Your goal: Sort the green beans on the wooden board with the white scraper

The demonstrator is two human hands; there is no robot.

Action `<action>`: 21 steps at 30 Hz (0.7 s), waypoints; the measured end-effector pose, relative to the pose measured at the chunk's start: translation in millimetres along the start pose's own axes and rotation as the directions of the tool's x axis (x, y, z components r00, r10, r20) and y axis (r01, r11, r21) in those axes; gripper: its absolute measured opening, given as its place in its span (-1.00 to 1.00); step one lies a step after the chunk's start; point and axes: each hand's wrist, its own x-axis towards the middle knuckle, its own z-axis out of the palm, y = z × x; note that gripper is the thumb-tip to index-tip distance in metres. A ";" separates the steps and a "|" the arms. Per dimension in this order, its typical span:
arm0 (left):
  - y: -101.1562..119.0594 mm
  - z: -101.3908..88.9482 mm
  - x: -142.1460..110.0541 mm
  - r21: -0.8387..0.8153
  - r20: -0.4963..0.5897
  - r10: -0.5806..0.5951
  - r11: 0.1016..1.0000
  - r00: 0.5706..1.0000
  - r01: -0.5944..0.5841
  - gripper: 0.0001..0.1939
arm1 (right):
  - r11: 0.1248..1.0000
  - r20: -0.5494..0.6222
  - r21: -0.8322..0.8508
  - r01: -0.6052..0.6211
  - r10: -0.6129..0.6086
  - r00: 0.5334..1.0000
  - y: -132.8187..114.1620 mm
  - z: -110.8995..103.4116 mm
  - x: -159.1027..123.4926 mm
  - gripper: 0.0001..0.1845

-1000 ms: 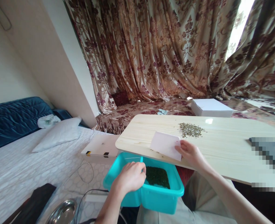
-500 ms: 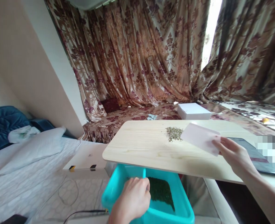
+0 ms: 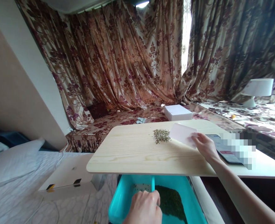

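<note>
My right hand (image 3: 205,144) pinches a thin whitish plastic sheet (image 3: 183,134) by its right end. The sheet slants over the pale wooden tabletop (image 3: 128,152), its left edge right beside a small pile of dry greenish-brown bits (image 3: 161,136). Lower down, my left hand (image 3: 145,207) is closed at the divider of a turquoise tub (image 3: 115,202); its fingertips are hidden, so what they hold I cannot make out. Dark green crumbly material (image 3: 171,202) lies in the tub's right compartment. A few specks show in the left one.
Right of my right hand a tablet (image 3: 230,155) lies on the tabletop. Behind the table stand a white box (image 3: 178,112) and a crumpled cloth (image 3: 141,120). A white carton (image 3: 67,174) rests on the bed at left; a lamp (image 3: 258,88) stands far right.
My view has turned to the right, bringing the lamp into sight. The sheet stays beside the pile in my right hand, and my left hand remains at the tub's divider.
</note>
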 end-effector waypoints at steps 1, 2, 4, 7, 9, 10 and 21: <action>0.1 0.5 -0.1 0.005 -0.003 -0.002 1.000 1.000 0.002 -0.64 | 1.000 -0.011 -0.014 0.003 -0.004 1.000 1.8 -2.0 1.3 -0.74; 0.4 0.8 -0.4 0.009 -0.006 -0.002 1.000 1.000 0.002 -0.64 | 1.000 -0.021 -0.029 0.006 -0.006 1.000 3.5 -4.2 2.5 -0.74; 1.2 1.2 -1.4 0.014 -0.016 -0.003 1.000 1.000 0.003 -0.64 | 0.998 -0.040 -0.059 0.006 -0.008 0.999 6.5 -7.8 4.5 -0.74; 2.7 0.7 -3.2 0.013 -0.031 0.000 1.000 1.000 0.000 -0.64 | 0.995 -0.055 -0.096 -0.001 -0.004 0.998 9.3 -9.8 5.6 -0.75; 3.8 -0.7 -4.2 0.006 -0.030 0.000 1.000 1.000 0.001 -0.65 | 0.994 -0.052 -0.110 -0.006 0.000 0.999 9.4 -9.0 4.3 -0.76; 4.4 -1.6 -4.5 0.003 -0.028 -0.001 1.000 1.000 0.001 -0.65 | 0.994 -0.046 -0.112 -0.007 0.002 0.999 8.9 -8.4 3.0 -0.76; 7.4 -4.4 -6.1 -0.001 -0.021 -0.015 1.000 1.000 0.015 -0.64 | 0.998 0.035 -0.058 -0.008 0.010 0.999 1.3 -7.7 -8.3 -0.73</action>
